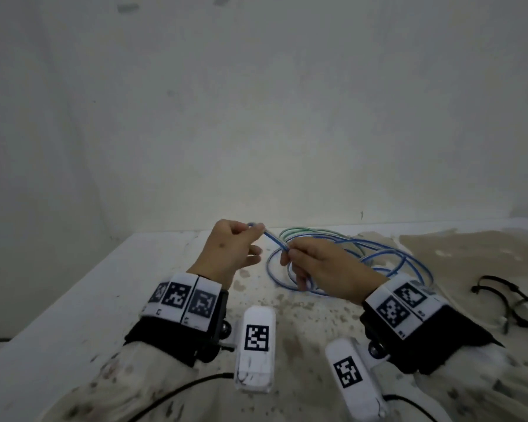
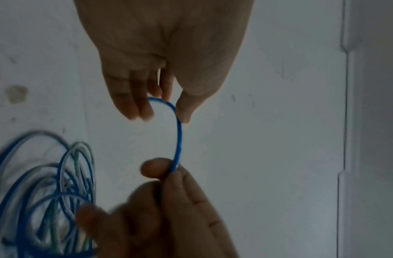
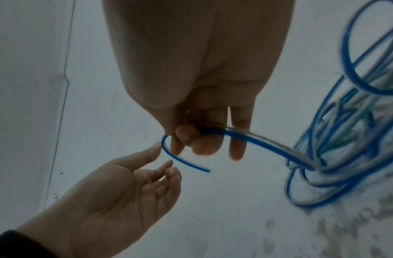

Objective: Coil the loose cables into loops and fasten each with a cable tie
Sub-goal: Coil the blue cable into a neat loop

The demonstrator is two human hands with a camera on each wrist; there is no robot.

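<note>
Above the stained white desk (image 1: 73,300), both hands pinch one thin blue plastic-sheathed cable (image 1: 275,239); the tangled heap may snag during coiling

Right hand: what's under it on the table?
Under the right hand lie loose blue cable loops on the stained white table; the hand pinches one blue strand. The loops' near part is hidden by the hand and wrist.

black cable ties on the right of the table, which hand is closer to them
Right. The right hand sits just left of the black cable ties, pinching the blue cable; the left hand is farther left, holding the cable's end.
</note>
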